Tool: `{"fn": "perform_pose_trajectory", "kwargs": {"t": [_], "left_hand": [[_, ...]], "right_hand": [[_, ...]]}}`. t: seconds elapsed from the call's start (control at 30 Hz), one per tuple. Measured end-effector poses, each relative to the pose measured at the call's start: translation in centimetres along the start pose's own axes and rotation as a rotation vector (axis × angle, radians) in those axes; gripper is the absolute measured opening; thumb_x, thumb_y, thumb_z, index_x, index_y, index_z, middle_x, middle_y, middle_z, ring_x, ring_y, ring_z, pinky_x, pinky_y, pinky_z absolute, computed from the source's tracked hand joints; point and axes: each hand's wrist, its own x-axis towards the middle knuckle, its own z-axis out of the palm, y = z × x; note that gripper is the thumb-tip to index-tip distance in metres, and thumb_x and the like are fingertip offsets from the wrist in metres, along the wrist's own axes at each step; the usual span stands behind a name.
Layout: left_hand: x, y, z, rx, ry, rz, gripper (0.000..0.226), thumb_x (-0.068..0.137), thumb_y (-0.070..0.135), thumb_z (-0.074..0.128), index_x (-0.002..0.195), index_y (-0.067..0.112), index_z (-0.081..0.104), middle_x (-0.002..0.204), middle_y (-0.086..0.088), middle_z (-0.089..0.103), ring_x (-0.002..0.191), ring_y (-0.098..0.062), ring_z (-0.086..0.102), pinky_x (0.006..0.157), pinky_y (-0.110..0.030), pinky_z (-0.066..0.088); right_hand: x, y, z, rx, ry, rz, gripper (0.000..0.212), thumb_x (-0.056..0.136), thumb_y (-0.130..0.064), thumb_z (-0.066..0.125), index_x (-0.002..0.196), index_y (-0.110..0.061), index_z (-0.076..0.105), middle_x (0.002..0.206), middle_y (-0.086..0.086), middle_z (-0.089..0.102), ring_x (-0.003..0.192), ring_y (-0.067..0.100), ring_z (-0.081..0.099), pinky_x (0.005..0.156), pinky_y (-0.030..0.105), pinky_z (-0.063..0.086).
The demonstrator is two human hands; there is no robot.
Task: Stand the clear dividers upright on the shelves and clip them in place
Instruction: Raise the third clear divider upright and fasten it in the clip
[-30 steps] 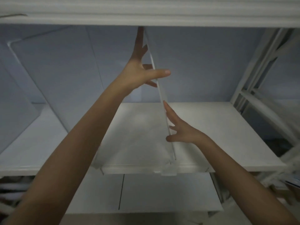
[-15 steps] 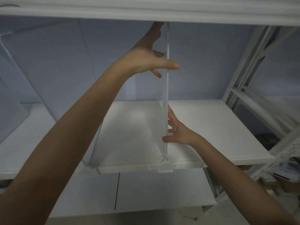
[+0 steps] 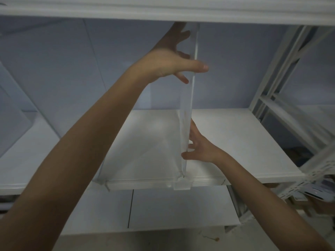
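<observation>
Both hands (image 3: pixel 174 62) steady upright clear divider (image 3: pixel 187 109) on shelf (image 3: pixel 244 142)

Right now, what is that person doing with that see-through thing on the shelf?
A person is standing a clear divider upright on the white shelf. The left hand steadies its front edge near the top, just under the upper shelf. The right hand touches the edge lower down. The divider's foot sits in a clear clip on the shelf's front lip. Whether it is fully clipped in, I cannot tell.
</observation>
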Motion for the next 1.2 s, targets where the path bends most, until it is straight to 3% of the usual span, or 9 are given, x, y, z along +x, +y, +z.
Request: {"fn": "perform_pose_trajectory", "kwargs": {"t": [0.27, 0.5, 0.67, 0.9, 1.03, 1.1, 1.2], "left_hand": [[-0.7, 0.1, 0.6, -0.009, 0.043, 0.015, 0.113, 0.068, 0.015, 0.081, 0.148, 0.024, 0.001, 0.155, -0.01, 0.019, 0.107, -0.024, 0.063, 0.06, -0.034, 0.061], [-1.1, 0.1, 0.2, 0.004, 0.051, 0.012, 0.111, 0.069, 0.015, 0.08, 0.148, 0.024, 0.003, 0.155, -0.01, 0.022, 0.111, -0.027, 0.06, 0.059, -0.03, 0.06], [-1.1, 0.2, 0.5, -0.026, 0.049, 0.024, 0.113, 0.063, 0.03, 0.081, 0.147, 0.025, 0.006, 0.153, -0.008, 0.027, 0.11, -0.025, 0.062, 0.059, -0.031, 0.06], [-1.4, -0.4, 1.0, -0.03, 0.128, 0.043, 0.106, 0.068, 0.017, 0.078, 0.147, 0.024, 0.008, 0.148, -0.011, 0.034, 0.095, -0.013, 0.067, 0.052, -0.025, 0.057], [-1.5, -0.3, 1.3, -0.009, 0.151, 0.062, 0.103, 0.071, 0.011, 0.076, 0.146, 0.026, 0.007, 0.148, -0.012, 0.032, 0.104, -0.023, 0.063, 0.05, -0.022, 0.056], [-1.7, -0.4, 1.6, 0.017, 0.14, 0.105, 0.097, 0.068, 0.011, 0.076, 0.14, 0.03, 0.014, 0.148, -0.011, 0.03, 0.115, -0.026, 0.055, 0.058, -0.028, 0.06], [-2.1, -0.9, 2.9, 0.021, 0.076, 0.234, 0.084, 0.065, 0.005, 0.076, 0.127, 0.028, 0.023, 0.145, -0.01, 0.024, 0.133, -0.033, 0.035, 0.087, -0.035, 0.057]], "right_hand": [[-0.1, 0.3, 0.2, 0.029, -0.005, 0.01, 0.124, 0.062, -0.03, 0.078, 0.15, -0.041, -0.009, 0.16, -0.009, 0.011, 0.148, 0.021, 0.019, 0.109, 0.052, 0.04], [0.2, 0.1, -1.2, -0.009, -0.028, -0.006, 0.127, 0.058, -0.034, 0.086, 0.145, -0.055, -0.003, 0.16, -0.021, 0.0, 0.15, 0.015, 0.01, 0.114, 0.051, 0.033], [0.5, 0.2, -1.6, 0.026, -0.058, -0.017, 0.129, 0.059, -0.021, 0.089, 0.147, -0.053, -0.001, 0.16, -0.021, 0.002, 0.149, 0.018, 0.018, 0.106, 0.048, 0.044], [0.5, 1.2, -1.3, 0.102, -0.04, -0.026, 0.124, 0.061, -0.004, 0.087, 0.15, -0.042, 0.009, 0.161, -0.015, 0.012, 0.147, 0.018, 0.025, 0.103, 0.044, 0.048], [0.7, 1.5, -1.4, 0.114, -0.06, -0.036, 0.125, 0.061, -0.004, 0.087, 0.15, -0.042, 0.008, 0.161, -0.012, 0.011, 0.146, 0.018, 0.027, 0.103, 0.036, 0.049], [0.6, 1.8, -1.3, 0.108, -0.084, -0.031, 0.127, 0.061, -0.004, 0.087, 0.15, -0.042, 0.006, 0.161, -0.011, 0.011, 0.146, 0.016, 0.026, 0.101, 0.031, 0.049], [0.1, 2.6, -0.9, 0.137, -0.062, -0.011, 0.128, 0.061, -0.003, 0.087, 0.152, -0.038, 0.004, 0.161, -0.008, 0.013, 0.146, 0.015, 0.025, 0.094, 0.02, 0.051]]}}
